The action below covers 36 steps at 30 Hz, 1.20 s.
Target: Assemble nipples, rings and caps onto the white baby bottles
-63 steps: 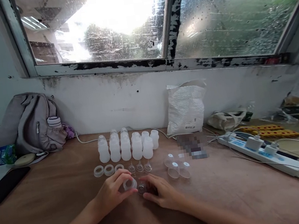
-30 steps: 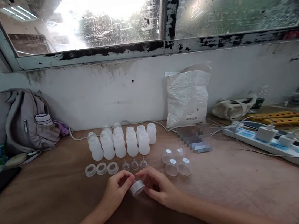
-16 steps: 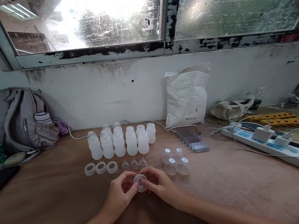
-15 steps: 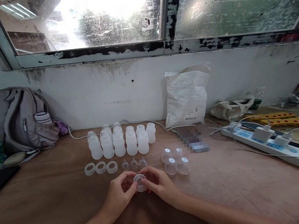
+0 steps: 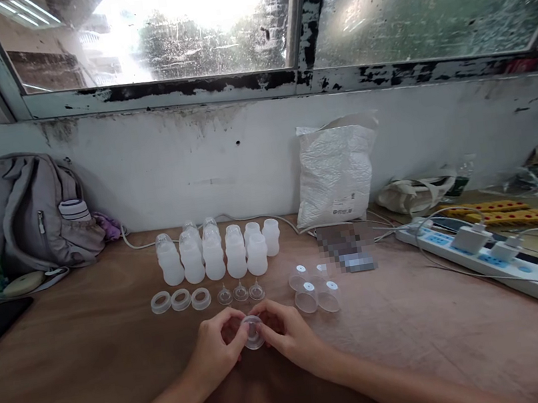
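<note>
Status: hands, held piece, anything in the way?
Left hand, right hand: pinching one translucent, round plastic collar. Collar gripped from both sides. Three transparent, pointed plastic nipples beyond, none blocking.

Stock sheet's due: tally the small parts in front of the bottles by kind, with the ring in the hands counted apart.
Loose rings: 3
Nipples: 3
Clear caps: 4
Held ring, between left hand and right hand: 1 (anything fitted inside can't be made out)
Total: 11
</note>
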Each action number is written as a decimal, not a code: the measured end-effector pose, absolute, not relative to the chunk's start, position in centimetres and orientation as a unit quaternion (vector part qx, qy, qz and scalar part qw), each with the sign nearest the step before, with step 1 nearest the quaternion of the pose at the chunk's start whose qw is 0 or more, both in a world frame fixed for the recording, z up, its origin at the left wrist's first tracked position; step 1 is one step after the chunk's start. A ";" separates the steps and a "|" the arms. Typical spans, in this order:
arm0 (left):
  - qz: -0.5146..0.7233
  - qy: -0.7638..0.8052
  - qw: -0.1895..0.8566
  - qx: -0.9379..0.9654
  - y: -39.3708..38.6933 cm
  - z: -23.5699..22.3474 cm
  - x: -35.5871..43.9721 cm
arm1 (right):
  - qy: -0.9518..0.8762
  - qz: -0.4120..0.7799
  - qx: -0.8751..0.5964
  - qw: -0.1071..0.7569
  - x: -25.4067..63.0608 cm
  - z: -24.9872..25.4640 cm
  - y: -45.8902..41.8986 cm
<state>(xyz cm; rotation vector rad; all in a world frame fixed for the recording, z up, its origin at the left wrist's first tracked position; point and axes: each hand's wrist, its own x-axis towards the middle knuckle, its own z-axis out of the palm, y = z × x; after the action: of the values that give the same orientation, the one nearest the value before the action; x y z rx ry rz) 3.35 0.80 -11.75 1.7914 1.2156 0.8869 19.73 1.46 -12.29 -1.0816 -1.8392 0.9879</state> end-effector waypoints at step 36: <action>0.354 0.489 0.298 0.739 0.4 -11.5 3.7 | -0.770 0.315 -0.397 0.387 19.6 -12.5 0.9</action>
<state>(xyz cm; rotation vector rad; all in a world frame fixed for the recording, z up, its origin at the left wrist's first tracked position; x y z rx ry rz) 3.74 0.40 -11.50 1.9640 1.3003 0.9404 19.65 0.87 -12.47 -1.0109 -1.9595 0.8023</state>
